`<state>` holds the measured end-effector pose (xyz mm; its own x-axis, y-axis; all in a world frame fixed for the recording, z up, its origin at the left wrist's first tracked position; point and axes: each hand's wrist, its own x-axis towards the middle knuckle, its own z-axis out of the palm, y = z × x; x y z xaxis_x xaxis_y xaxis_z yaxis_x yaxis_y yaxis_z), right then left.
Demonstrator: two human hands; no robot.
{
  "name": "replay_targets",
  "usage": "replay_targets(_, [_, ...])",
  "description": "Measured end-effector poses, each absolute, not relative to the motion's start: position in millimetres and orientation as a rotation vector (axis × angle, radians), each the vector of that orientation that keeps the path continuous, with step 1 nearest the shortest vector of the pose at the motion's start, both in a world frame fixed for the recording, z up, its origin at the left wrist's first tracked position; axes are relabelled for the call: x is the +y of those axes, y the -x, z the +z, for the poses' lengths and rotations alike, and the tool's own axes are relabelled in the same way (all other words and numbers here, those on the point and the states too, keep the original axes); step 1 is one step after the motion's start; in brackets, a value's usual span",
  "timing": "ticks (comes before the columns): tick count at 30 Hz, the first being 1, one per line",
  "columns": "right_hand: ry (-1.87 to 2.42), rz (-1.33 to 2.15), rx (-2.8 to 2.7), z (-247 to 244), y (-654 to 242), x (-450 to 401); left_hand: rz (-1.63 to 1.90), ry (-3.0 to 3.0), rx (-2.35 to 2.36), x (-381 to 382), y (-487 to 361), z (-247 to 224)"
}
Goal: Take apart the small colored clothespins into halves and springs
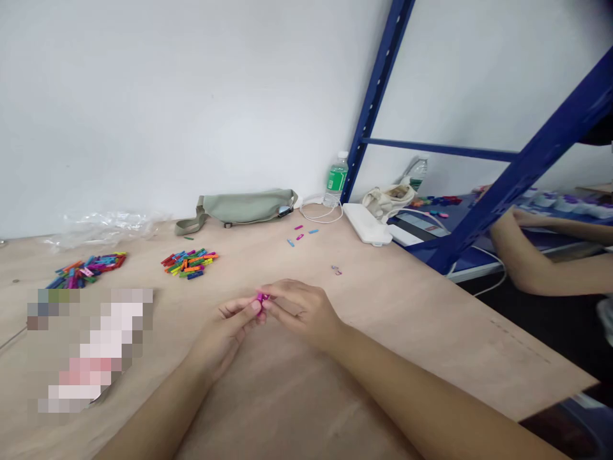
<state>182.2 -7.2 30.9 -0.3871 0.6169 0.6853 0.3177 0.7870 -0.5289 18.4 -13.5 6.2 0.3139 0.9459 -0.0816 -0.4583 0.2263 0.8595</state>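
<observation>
Left hand: the left hand (223, 335) comes in from the lower left, with its thumb and fingertips against a small magenta clothespin (260, 301).

Right hand: the right hand (299, 312) comes in from the lower right, with its curled fingers on the other side of the same clothespin.

Grip: closed — both hands pinch the clothespin between their fingertips.

Clothespin: between the two hands, over the middle of the plywood table (383, 358); most of it is hidden by the fingers.

Piles: two heaps of tiny multicoloured clothespins, the left heap (86, 271) and the right heap (189, 263), lie well apart from the hands.

Loose bits: a few pink and blue clothespins (299, 232) lie beyond the hands; two tiny pieces (336, 270) are too small to tell.

Back edge: a green waist bag (239, 207), a water bottle (335, 179), a white power bank (366, 223), a white cable (320, 217) and a crumpled plastic bag (103, 229).

Left side: a pixelated patch (90, 348) covers part of the table — what lies under it is hidden.

Nearby: a co-worker's arm (541, 255) reaches across a bench behind a blue metal shelf frame (522, 163).
</observation>
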Motion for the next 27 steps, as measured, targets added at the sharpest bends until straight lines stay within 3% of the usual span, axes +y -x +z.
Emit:
replay_targets(5, [0.905,0.376,-1.877,31,-181,-7,1.196,-0.86,0.797,-15,-24,4])
replay_targets(16, [1.081,0.946,-1.749,20,-178,-3,1.215,-1.075,0.975,-18,-23,6])
replay_targets(27, [1.135,1.011,-1.644,19,-173,-7,1.219,-1.082,0.983,-17,-26,4])
